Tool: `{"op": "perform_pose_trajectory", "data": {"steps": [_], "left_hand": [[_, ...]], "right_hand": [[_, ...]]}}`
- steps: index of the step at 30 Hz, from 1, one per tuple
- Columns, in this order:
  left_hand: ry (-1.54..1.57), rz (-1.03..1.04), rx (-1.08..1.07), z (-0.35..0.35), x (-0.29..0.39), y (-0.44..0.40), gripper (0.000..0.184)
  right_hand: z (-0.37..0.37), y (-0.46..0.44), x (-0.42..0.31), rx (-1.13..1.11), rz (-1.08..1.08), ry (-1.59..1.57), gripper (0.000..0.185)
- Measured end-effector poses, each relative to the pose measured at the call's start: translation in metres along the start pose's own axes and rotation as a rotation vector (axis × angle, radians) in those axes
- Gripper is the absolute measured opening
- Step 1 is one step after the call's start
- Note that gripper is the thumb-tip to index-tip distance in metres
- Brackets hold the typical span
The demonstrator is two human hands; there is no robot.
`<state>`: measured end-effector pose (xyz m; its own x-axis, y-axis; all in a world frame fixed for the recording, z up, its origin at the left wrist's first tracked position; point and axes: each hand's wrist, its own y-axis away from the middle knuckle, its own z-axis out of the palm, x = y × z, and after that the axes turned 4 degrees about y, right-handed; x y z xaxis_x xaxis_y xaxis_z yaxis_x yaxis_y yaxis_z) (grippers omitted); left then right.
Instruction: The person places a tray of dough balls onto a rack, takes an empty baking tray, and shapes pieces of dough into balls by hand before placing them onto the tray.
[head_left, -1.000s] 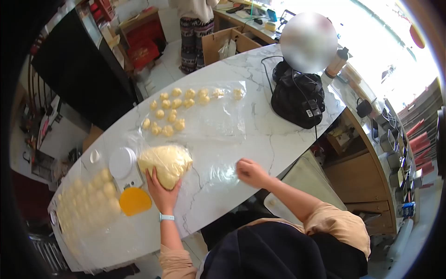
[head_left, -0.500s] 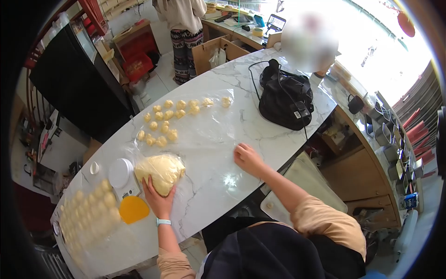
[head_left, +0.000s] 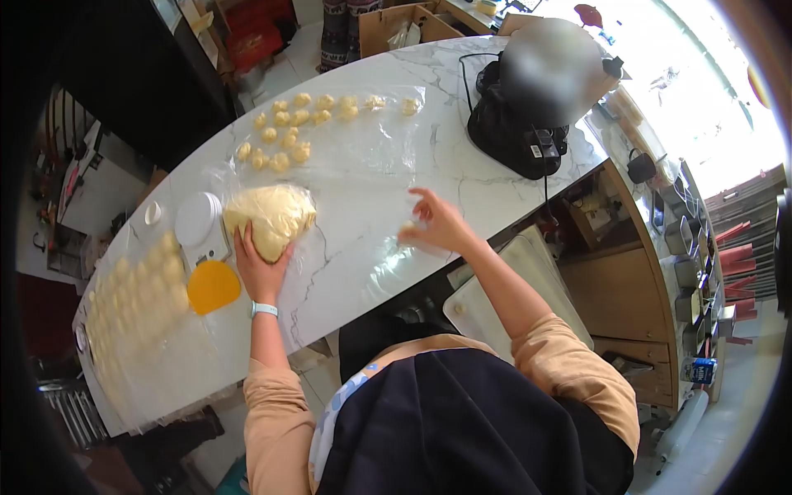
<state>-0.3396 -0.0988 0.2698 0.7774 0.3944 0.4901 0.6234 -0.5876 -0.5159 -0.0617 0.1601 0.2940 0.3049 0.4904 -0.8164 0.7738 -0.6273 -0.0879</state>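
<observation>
A large lump of pale yellow dough (head_left: 276, 213), partly covered by clear plastic film, lies on the marble-patterned counter (head_left: 346, 247). My left hand (head_left: 262, 271) grips its near corner, thumb on one side and fingers spread on the other. To the right, my right hand (head_left: 437, 224) is over the counter with its fingers apart and curved. A small pale blur shows by its lower fingers; I cannot tell whether it is dough. Several small dough pieces (head_left: 280, 161) sit in loose rows on a plastic sheet (head_left: 375, 148) farther back.
A white kitchen scale (head_left: 200, 221) and an orange scraper (head_left: 214, 287) are left of the dough. Several rounded dough balls (head_left: 140, 289) lie under film at far left. A black bag (head_left: 516, 136) stands at back right. Beyond the counter, a person's patterned trousers (head_left: 334, 33) are visible.
My view has tilted down. My right hand has gone from closed on the counter to fingers apart, drawn slightly nearer my body. The left hand stays on the dough.
</observation>
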Motion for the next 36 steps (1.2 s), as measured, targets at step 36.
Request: {"op": "perform_pose_trajectory", "data": {"steps": [36], "left_hand": [[-0.12,0.02,-0.135,0.007,-0.018,0.003,0.085]], "right_hand": [[-0.017,0.239,0.228,0.641,0.922,-0.639,0.044]]}}
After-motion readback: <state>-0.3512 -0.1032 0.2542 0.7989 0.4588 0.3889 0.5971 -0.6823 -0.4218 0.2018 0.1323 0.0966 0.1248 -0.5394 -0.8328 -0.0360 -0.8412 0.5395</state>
